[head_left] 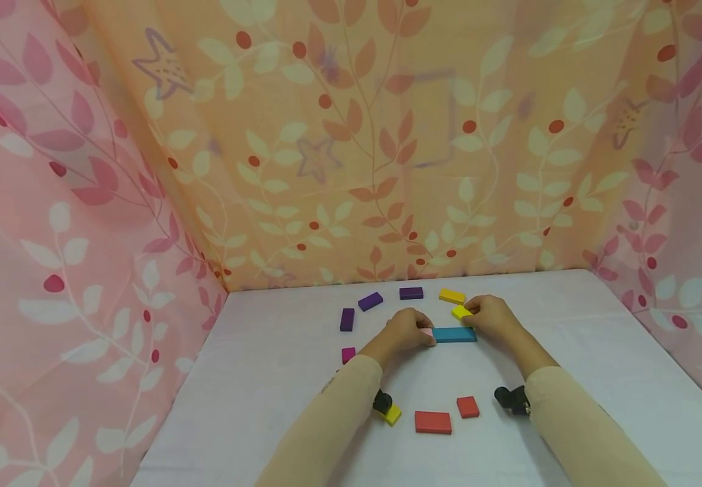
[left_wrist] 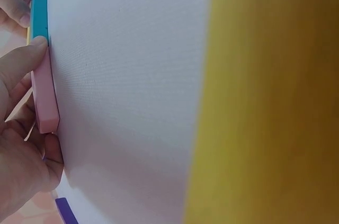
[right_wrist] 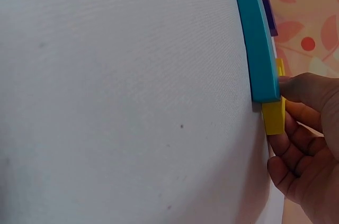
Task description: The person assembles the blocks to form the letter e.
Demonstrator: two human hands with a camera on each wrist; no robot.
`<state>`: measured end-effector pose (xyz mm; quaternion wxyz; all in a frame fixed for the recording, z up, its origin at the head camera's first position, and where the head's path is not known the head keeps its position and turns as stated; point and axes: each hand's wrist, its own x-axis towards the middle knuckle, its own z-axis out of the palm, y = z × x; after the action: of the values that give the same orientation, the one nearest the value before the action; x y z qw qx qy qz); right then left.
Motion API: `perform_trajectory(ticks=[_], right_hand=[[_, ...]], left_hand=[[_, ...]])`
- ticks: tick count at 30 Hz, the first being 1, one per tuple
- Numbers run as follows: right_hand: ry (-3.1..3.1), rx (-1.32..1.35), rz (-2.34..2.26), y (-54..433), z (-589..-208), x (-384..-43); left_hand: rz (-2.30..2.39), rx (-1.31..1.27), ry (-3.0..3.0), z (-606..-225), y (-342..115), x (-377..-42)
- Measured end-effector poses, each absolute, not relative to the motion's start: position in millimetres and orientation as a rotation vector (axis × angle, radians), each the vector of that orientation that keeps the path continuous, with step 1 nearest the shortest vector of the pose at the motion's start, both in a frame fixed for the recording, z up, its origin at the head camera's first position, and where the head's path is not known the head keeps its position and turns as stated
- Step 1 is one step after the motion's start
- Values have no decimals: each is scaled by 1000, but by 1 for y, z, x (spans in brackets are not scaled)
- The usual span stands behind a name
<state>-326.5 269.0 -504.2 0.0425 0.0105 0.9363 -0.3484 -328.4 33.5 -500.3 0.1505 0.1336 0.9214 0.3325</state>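
My left hand (head_left: 408,329) grips a pink block (left_wrist: 44,86), its thumb across the seam where the pink meets a long blue block (head_left: 454,335). The two lie end to end in one line on the white cloth. Most of the pink one is hidden by the hand in the head view. At the blue block's right end, my right hand (head_left: 495,316) pinches a yellow block (right_wrist: 274,117) just behind it. The right thumb lies close along the blue block's far side, with the other fingers curled behind the yellow block.
Behind the hands sit purple blocks (head_left: 411,293) and another yellow block (head_left: 452,295). A magenta block (head_left: 348,354) is left of the left wrist. Nearer are red blocks (head_left: 433,423) and a yellow block (head_left: 392,414) partly under the left wrist camera (head_left: 383,402). Patterned cloth walls (head_left: 326,203) surround the table.
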Motion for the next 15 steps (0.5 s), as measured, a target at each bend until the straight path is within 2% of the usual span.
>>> perform_trajectory(ticks=[15], right_hand=[[2863,32,-1071,276,-503,-325]], left_hand=[[926,402,2667,-501,33,-331]])
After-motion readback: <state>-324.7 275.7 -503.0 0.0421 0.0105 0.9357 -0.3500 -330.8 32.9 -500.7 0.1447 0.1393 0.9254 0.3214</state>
